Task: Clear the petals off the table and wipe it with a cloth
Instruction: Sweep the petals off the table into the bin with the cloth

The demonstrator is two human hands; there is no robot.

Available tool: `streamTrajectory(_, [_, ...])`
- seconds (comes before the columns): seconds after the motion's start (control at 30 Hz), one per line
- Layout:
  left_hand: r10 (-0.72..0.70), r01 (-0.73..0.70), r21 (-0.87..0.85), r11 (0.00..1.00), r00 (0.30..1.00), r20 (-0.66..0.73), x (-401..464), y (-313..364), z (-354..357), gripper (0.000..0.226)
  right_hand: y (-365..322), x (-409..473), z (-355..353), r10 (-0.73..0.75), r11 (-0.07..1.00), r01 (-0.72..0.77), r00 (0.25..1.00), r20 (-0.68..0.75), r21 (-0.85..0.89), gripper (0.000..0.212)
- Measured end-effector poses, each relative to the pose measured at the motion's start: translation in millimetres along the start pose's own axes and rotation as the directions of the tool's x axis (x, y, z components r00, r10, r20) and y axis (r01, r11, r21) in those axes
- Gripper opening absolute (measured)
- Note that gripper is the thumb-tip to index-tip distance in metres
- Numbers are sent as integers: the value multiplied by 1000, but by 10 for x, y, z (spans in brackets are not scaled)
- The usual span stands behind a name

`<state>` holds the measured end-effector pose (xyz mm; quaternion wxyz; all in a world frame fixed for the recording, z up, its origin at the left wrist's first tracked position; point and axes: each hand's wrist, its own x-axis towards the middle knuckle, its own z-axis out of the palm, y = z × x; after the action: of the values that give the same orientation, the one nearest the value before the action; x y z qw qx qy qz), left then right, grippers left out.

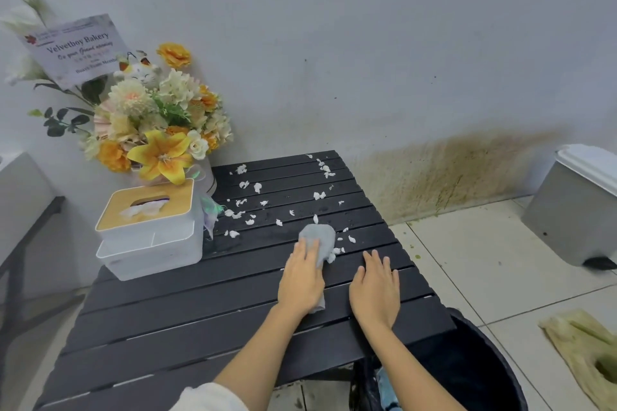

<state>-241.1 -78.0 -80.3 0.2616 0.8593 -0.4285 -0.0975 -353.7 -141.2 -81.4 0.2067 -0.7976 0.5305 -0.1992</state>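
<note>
Nearest the camera, a dark bin [467, 360] sits below the table's near right corner, just under the right wrist. The right hand [375, 290] lies palm down on the black slatted table [187, 310], its fingers [377, 262] straight and slightly fanned, holding nothing and touching only the slats. Beside it, the left hand [302, 280] presses flat on a grey cloth [319, 242], fingers close together and stretched forward over the fabric; one end of the cloth sticks out beyond the fingertips and the other shows under the heel of the palm. White petals [337, 252] lie bunched against the cloth's right edge, between the two sets of fingertips, and more are scattered across the slats beyond, out to the far edge by the wall. To the left of the left fingers stands a white tissue box [150, 230], with a bouquet [157, 123] behind it.
</note>
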Motion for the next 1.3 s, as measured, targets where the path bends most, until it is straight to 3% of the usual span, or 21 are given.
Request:
streamTrajectory(0.07, [24,-35,-226,974,998,-52,-36,84,3,43,12,14,5,-14,1000,14,1000,1,-4,44])
streamTrajectory(0.13, [-140,28,-407,913,959,-246,3,64,-104,39,43,47,3,-27,1000,27,1000,0,10,43])
streamTrajectory(0.23, [-344,161,-408,898,837,-426,248,-214,-254,41,57,132,-12,-19,997,21,1000,-23,76,39])
streamTrajectory(0.3, [-403,263,-369,892,832,-382,487,-395,-286,45,37,179,-26,12,992,-7,999,-34,128,37])
streamTrajectory(0.37, [-373,309,-244,919,883,-285,712,-449,-231,47,36,202,-29,46,983,-42,999,-22,178,35])
streamTrajectory(0.47, [-167,159,-65,985,974,-153,916,-302,-87,55,40,207,-14,84,973,-87,996,21,215,37])
streamTrajectory(0.57, [52,-53,-53,997,999,-13,879,-70,42,59,41,210,-11,81,973,-87,996,35,212,45])
streamTrajectory(0.67, [168,-152,-129,980,978,127,633,131,64,59,48,194,-18,65,974,-76,996,57,215,57])
streamTrajectory(0.73, [168,-115,-288,951,972,165,431,244,-5,52,66,162,-40,40,970,-58,996,82,235,58])
streamTrajectory(0.8, [75,-19,-458,889,992,105,242,298,-154,45,95,135,-109,-2,969,-27,993,118,245,57])
streamTrajectory(0.87, [-74,41,-545,837,996,-39,74,233,-308,45,150,176,-217,-51,967,13,989,142,256,55])
streamTrajectory(0.93, [-197,70,-475,877,955,-223,-86,24,-380,47,225,268,-342,-44,971,14,992,118,238,48])
streamTrajectory(1.0, [-272,166,-320,933,906,-323,-196,-242,-341,47,323,347,-414,-32,985,23,998,49,170,39])
streamTrajectory(1.1, [-310,270,-163,949,897,-316,-158,-385,-169,45,441,344,-342,-56,990,57,998,-10,129,36])
streamTrajectory(1.23, [-200,190,-65,980,949,-244,141,-12,59,47,486,387,-262,-20,978,24,1000,-22,207,37])
streamTrajectory(1.3, [-86,85,-13,996,981,-173,234,262,214,50,499,415,-247,-27,976,33,999,-32,215,37])
